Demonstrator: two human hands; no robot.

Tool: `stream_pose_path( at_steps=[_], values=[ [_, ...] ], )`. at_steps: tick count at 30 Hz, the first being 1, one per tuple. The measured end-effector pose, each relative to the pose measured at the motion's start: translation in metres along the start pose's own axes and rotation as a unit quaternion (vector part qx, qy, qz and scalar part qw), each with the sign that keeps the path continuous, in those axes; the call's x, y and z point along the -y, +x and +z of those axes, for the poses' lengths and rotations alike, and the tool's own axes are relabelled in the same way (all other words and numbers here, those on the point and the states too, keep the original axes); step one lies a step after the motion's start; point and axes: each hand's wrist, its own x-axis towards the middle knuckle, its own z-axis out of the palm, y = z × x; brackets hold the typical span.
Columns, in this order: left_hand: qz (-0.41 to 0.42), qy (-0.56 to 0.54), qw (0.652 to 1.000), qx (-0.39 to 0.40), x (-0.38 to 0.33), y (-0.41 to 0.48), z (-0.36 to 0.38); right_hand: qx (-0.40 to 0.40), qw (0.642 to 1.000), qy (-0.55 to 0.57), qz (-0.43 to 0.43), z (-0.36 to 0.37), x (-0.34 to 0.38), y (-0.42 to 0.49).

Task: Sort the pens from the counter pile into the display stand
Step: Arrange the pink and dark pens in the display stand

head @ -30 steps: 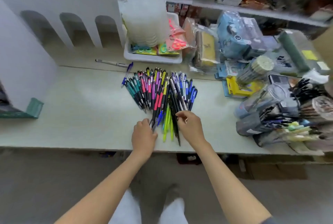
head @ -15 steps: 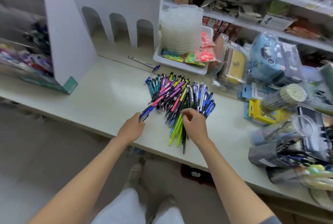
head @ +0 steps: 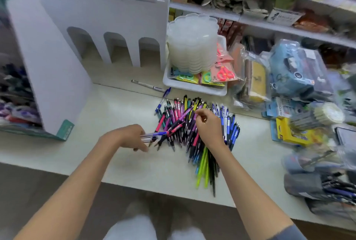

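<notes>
Pale counter (head: 115, 162) runs left to right, its front edge nearest the person. The white display stand (head: 57, 85) fills the left end and back-left corner. Open surface lies between the stand and the pens (head: 181, 129), which are piled mid-counter, with green ones reaching close to the front edge. The left hand (head: 127, 137), at the pile's left side, curls around a few clear-barrelled pens (head: 154, 135). The right hand (head: 210, 126), over the pile, pinches a purple pen (head: 185, 114). A white tray (head: 192, 87) sits along the back edge, and packaged goods (head: 298, 77) crowd the right end. Print on the yellow box (head: 289, 131) and the shelf labels is too blurred to read.
</notes>
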Motion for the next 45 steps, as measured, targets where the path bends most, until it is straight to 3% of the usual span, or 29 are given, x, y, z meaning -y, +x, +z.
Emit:
stream_pose_path(
  at_steps=[3, 7, 10, 14, 17, 21, 30, 34, 37, 39, 41, 43, 45],
  values=[
    [0.014, -0.062, 0.997, -0.044, 0.010, 0.013, -0.010, -0.003, 1.000, -0.011, 0.014, 0.004, -0.003, 0.002],
    [-0.004, -0.037, 0.982, -0.183, 0.014, 0.039, 0.006, -0.001, 1.000, -0.004, 0.028, 0.005, -0.009, 0.003],
    [-0.010, -0.060, 0.972, -0.229, 0.010, 0.045, 0.027, 0.004, 1.000, -0.002, 0.022, 0.003, -0.008, 0.007],
    [-0.066, -0.128, 0.941, -0.308, -0.010, 0.047, 0.054, 0.011, 1.000, 0.006, 0.011, 0.000, -0.005, 0.012],
    [-0.093, -0.210, 0.929, -0.289, -0.039, 0.050, 0.060, 0.015, 1.000, 0.016, 0.007, -0.001, -0.004, 0.014],
    [-0.131, -0.242, 0.925, -0.264, -0.080, 0.059, 0.064, 0.016, 0.999, 0.026, 0.014, -0.006, -0.009, 0.018],
    [-0.211, -0.208, 0.887, -0.354, -0.109, 0.080, 0.070, 0.014, 1.000, -0.002, 0.004, -0.015, -0.026, 0.023],
    [-0.188, -0.213, 0.898, -0.336, -0.103, 0.080, 0.074, 0.079, 0.982, -0.128, -0.111, -0.004, -0.022, 0.036],
    [-0.143, -0.285, 0.900, -0.297, -0.090, 0.076, 0.070, 0.172, 0.934, -0.255, -0.183, 0.009, -0.011, 0.051],
    [-0.093, -0.380, 0.879, -0.272, -0.078, 0.071, 0.067, 0.181, 0.924, -0.275, -0.194, 0.008, -0.010, 0.059],
    [-0.049, -0.471, 0.846, -0.245, -0.067, 0.067, 0.065, 0.140, 0.940, -0.249, -0.184, -0.001, -0.011, 0.065],
    [-0.037, -0.520, 0.826, -0.215, -0.060, 0.064, 0.061, 0.126, 0.944, -0.238, -0.191, -0.011, -0.013, 0.069],
    [-0.040, -0.535, 0.820, -0.201, -0.059, 0.064, 0.057, 0.170, 0.930, -0.247, -0.215, -0.011, -0.007, 0.070]
  ],
)
